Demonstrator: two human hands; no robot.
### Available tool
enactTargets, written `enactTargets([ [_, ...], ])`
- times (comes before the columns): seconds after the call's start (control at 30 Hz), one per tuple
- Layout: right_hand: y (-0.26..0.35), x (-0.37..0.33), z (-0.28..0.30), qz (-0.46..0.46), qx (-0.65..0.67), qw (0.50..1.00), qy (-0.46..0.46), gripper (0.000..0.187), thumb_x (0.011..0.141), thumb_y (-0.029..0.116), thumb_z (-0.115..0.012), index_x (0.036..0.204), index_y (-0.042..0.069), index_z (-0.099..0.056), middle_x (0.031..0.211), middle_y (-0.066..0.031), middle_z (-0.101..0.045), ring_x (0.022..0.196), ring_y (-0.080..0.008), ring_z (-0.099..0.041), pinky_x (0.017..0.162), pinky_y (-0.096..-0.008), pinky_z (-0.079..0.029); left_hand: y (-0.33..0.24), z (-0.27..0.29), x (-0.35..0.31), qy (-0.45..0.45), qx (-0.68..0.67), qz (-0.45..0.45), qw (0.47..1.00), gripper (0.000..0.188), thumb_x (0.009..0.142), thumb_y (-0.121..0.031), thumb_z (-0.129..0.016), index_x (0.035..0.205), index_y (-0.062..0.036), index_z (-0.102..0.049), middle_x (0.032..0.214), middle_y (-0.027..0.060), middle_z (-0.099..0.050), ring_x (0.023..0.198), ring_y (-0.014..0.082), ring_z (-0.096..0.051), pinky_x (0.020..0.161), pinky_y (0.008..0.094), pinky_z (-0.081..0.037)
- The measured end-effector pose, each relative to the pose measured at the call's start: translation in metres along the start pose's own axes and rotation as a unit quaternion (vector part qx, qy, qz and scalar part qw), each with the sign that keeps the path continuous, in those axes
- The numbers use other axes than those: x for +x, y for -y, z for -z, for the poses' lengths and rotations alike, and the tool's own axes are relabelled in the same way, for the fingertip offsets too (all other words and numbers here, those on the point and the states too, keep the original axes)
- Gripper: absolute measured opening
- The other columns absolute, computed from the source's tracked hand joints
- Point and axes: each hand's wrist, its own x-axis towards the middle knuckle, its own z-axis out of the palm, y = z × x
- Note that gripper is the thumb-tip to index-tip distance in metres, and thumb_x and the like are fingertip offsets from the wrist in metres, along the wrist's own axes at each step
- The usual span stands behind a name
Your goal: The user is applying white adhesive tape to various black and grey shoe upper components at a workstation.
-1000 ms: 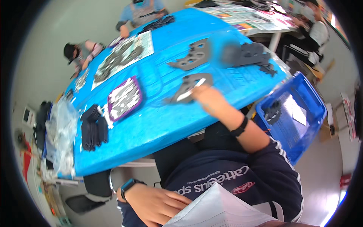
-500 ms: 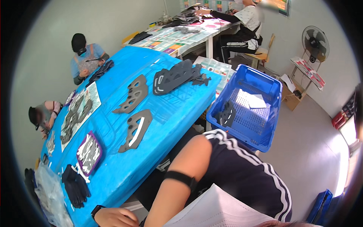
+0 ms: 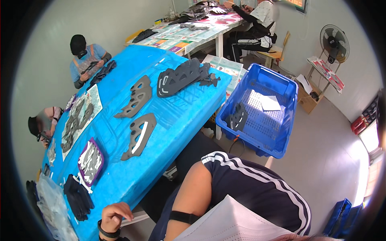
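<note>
My left hand [image 3: 115, 217] is raised off the near edge of the blue-covered table [image 3: 177, 120], a black band at its wrist. Its fingers are loosely bent and apart, and nothing shows in them. My right forearm [image 3: 184, 201], with a black strap around it, drops behind the white mask at the lower edge; the right hand is out of sight. Nearest to the left hand lies a bundle of dark strips [image 3: 78, 197]. Farther along are a purple-rimmed tray [image 3: 101, 164] of white strips and a dark grey cut-out piece [image 3: 148, 125] bearing a white strip.
Another grey cut-out piece [image 3: 138, 96] and a pile of dark pieces [image 3: 181, 78] lie farther up the table. A blue crate [image 3: 287, 120] stands to the right, holding a dark piece and white sheets. Several people work around the tables. A fan [image 3: 333, 42] stands far right.
My left hand has come up from the lower edge and turned, fingers now pointing upward and right. My right forearm has drawn down and back. The view has shifted slightly.
</note>
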Motion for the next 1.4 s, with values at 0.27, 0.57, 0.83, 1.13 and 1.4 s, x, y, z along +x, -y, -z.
enactTargets([
  [0.27,-0.011,-0.001,-0.018,-0.017,0.087,0.996,0.014,0.019,0.086,0.016,-0.05,0.094,0.002,-0.059,0.097,-0.0128,-0.061,0.091,-0.0283,-0.057,0.077,-0.0391,-0.045,-0.05,-0.06,0.021,-0.132,-0.151,-0.166,0.966,0.059,0.086,-0.052,-0.043,0.125,-0.0089,-0.049,0.123,0.0194,-0.05,0.119,0.0364,-0.042,0.105,0.0551,-0.011],
  [0.57,-0.016,0.001,-0.021,-0.019,0.129,0.991,0.036,0.02,0.085,0.017,-0.051,0.095,0.002,-0.059,0.097,-0.0129,-0.061,0.091,-0.0283,-0.057,0.078,-0.0392,-0.044,0.026,0.003,0.005,-0.01,0.813,0.11,0.571,0.058,0.07,-0.037,-0.065,0.121,-0.0126,-0.051,0.133,0.0154,-0.04,0.128,0.0328,-0.028,0.105,0.0582,-0.013],
  [0.83,-0.011,-0.01,-0.033,-0.034,0.14,0.989,0.011,0.021,0.085,0.018,-0.051,0.096,0.002,-0.059,0.097,-0.0129,-0.061,0.092,-0.0283,-0.057,0.078,-0.0393,-0.044,0.022,-0.019,-0.011,0.031,0.759,0.068,0.647,0.047,0.076,-0.039,-0.059,0.118,-0.018,-0.055,0.128,0.0085,-0.047,0.126,0.031,-0.034,0.103,0.0589,-0.014],
  [1.13,-0.014,-0.008,-0.034,-0.037,0.15,0.988,0.022,0.022,0.085,0.02,-0.052,0.096,0.002,-0.06,0.098,-0.013,-0.06,0.092,-0.0284,-0.057,0.079,-0.0394,-0.044,0.022,-0.02,-0.021,0.039,0.755,0.07,0.651,0.047,0.078,-0.044,-0.054,0.118,-0.0196,-0.055,0.128,0.0082,-0.047,0.126,0.031,-0.033,0.102,0.0603,-0.012],
  [1.4,-0.014,-0.006,-0.031,-0.041,0.154,0.986,0.04,0.023,0.085,0.021,-0.052,0.097,0.003,-0.06,0.098,-0.013,-0.06,0.093,-0.0284,-0.057,0.079,-0.0395,-0.044,0.02,-0.026,-0.021,0.042,0.764,0.051,0.642,0.048,0.078,-0.046,-0.054,0.12,-0.0213,-0.054,0.128,0.0076,-0.047,0.125,0.0306,-0.035,0.102,0.0601,-0.012],
])
